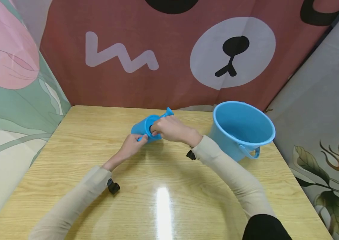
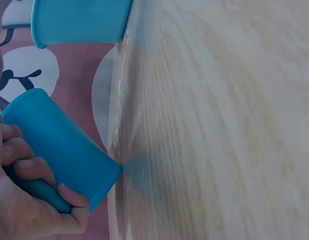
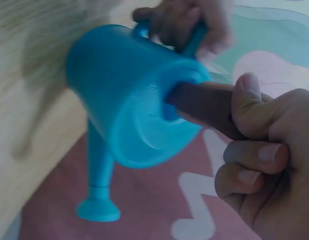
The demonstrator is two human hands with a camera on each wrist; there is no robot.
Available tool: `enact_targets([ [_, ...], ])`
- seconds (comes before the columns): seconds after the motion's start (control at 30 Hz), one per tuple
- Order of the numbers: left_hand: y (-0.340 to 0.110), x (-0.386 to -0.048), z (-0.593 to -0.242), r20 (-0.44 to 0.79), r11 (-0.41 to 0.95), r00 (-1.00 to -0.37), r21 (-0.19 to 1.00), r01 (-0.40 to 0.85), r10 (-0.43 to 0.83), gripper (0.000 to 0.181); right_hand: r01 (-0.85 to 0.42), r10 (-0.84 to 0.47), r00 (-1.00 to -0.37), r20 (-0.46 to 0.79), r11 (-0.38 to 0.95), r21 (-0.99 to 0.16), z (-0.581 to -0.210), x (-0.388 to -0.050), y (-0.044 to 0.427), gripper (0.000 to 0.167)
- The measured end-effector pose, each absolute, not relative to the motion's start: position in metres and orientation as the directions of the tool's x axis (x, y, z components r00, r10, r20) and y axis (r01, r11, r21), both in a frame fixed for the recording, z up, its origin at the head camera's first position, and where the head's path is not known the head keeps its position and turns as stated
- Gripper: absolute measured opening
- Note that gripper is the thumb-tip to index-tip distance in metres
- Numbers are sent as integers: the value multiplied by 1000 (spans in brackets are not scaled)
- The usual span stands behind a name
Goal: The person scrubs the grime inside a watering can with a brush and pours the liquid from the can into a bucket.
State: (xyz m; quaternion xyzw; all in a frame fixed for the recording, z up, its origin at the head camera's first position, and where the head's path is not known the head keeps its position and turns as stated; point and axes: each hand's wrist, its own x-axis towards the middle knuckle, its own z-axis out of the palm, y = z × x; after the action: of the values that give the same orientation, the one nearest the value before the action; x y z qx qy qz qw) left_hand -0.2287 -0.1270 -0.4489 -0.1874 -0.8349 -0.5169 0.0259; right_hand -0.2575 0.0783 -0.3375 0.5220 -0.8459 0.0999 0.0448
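Evidently mid-reach, you hold a blue watering can (image 1: 140,128) to the left of the blue bucket (image 1: 224,140) and apart from it, tilted so its mouth faces your right hand (image 1: 172,128). Your left hand (image 1: 130,145) curls its fingers round the can's handle (image 2: 47,196). Your right hand has its leading fingers inside the mouth, the ring and little fingers bent outside; a dark shape shows there, but you cannot tell from these views whether those fingers pinch anything.

By the look of it, the work stands partway: the can is steadied and the fingers are in, while withdrawing them and releasing the handle are left to do. Neither hand touches the bucket, which stands upright on the table (image 1: 127,200).

No brand, label or readable word shows on can or bucket. Behind the bucket, the printed backdrop (image 1: 172,86) carries a pale zigzag (image 1: 123,58), seemingly decoration rather than lettering.
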Motion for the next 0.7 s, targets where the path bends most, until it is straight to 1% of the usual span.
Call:
enact_targets([
  [0.1, -126, -228, -449, 244, 397, -923, 847, 352, 299, 48, -895, -875, -446, 187, 432, -111, -328, -254, 80, 44],
  [0.23, -126, -228, -448, 237, 402, -921, 845, 352, 309, 48, -893, -878, -449, 163, 434, -123, -317, -252, 83, 44],
  [0.33, -127, -228, -447, 232, 406, -922, 845, 349, 308, 48, -889, -879, -454, 143, 438, -132, -323, -254, 82, 47],
  [0.5, -128, -230, -447, 220, 402, -927, 853, 334, 303, 48, -892, -879, -451, 158, 435, -124, -339, -259, 78, 49],
  [0.63, -128, -230, -447, 215, 394, -933, 861, 321, 290, 49, -896, -881, -443, 165, 428, -122, -339, -260, 78, 47],
  [0.7, -127, -230, -448, 215, 397, -930, 858, 325, 297, 49, -888, -875, -457, 162, 438, -141, -336, -259, 80, 43],
])
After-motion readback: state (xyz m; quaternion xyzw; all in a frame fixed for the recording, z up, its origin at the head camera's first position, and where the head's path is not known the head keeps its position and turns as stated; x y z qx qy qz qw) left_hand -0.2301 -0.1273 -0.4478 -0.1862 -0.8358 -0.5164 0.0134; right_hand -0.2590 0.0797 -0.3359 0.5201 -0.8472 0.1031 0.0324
